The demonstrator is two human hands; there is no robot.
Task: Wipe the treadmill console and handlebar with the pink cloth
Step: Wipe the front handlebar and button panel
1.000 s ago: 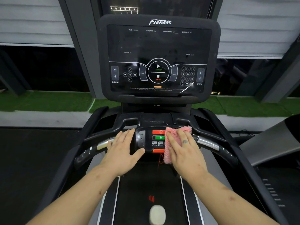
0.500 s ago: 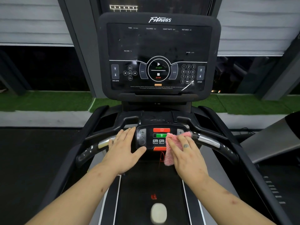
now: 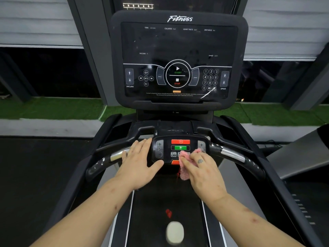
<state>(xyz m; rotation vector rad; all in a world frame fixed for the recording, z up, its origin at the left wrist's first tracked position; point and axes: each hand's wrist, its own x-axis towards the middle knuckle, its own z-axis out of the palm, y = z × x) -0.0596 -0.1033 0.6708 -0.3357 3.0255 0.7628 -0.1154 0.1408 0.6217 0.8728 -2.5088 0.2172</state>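
Pressed flat by the right hand, the pink cloth is draped over the keypad's 5 o'clock edge; the left hand is spread at 9 o'clock. The console is marked "Fitness", "START", "STOP".

The console bears the brand "Fitness" in white script on top, and its dark screen reads TIME, CALORIES, HEART RATE and DISTANCE along the upper row, INCLINE and SPEED lower down. Its centre ring says START in green and STOP in red, beside a keypad numbered 0 to 9, with INCLINE and SPEED under the arrow keys. The small control panel on the handlebar shows a plus sign at each upper corner.
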